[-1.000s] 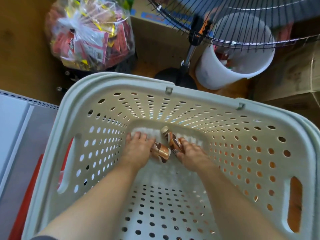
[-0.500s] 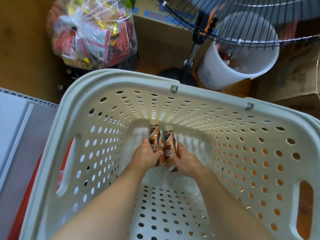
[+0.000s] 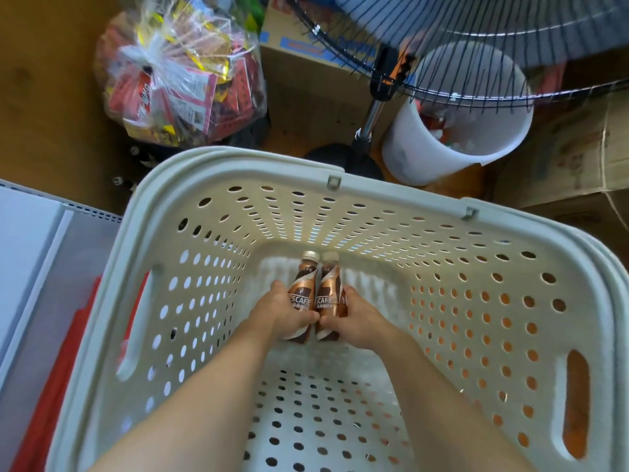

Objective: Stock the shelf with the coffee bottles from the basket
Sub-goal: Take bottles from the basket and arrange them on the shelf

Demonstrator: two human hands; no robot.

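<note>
Deep inside the perforated basket [image 3: 238,168], the left hand [image 3: 279,311] grips one coffee bottle [image 3: 301,294] and the right hand [image 3: 357,318] grips another bottle [image 3: 328,294] (caps pointing away, the two bottles touching side by side).

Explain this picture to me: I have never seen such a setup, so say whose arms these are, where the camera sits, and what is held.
There is no machine here. A person wears a camera on the head, so you look down along their own arms. Both reach into a white basket full of holes. The left hand grips one brown coffee bottle; the right hand grips a second bottle beside it. Beyond the basket stand a fan, a white bucket, a bag of snacks and cardboard boxes.
</note>
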